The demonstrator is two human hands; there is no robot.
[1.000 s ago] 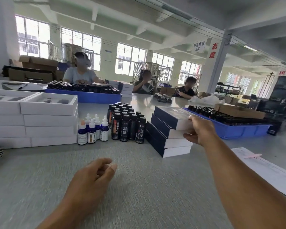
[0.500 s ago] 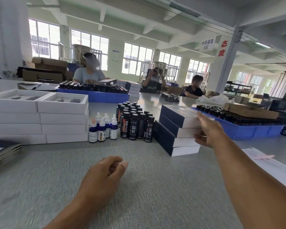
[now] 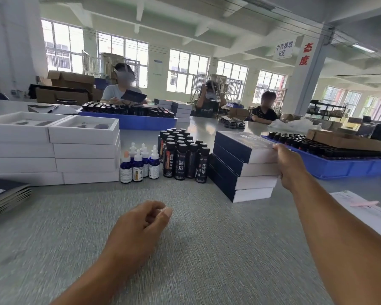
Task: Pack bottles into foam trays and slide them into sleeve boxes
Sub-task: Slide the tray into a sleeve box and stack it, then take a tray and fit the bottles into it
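Note:
A stack of dark-blue sleeve boxes (image 3: 238, 164) with white ends stands at centre right of the grey table (image 3: 185, 249). My right hand (image 3: 289, 166) grips the right end of the top sleeve box (image 3: 243, 144), thumb on its upper edge. My left hand (image 3: 139, 230) hovers low over the table in front, fingers loosely curled, holding nothing. Tall black bottles (image 3: 180, 155) stand in a cluster left of the stack. Small blue dropper bottles (image 3: 139, 164) with white caps stand beside them. White foam trays (image 3: 53, 148) are stacked in two piles at the left.
Blue crates of black bottles sit at the right (image 3: 350, 164) and at the back (image 3: 128, 119). Flat dark sleeves (image 3: 5, 194) lie at the left edge, papers (image 3: 365, 212) at the right. Three people sit across the table; cardboard boxes stand behind them.
The view has shifted to the left, so everything sits further right in frame. My right hand stays on the end of the top sleeve box. My left hand has curled slightly.

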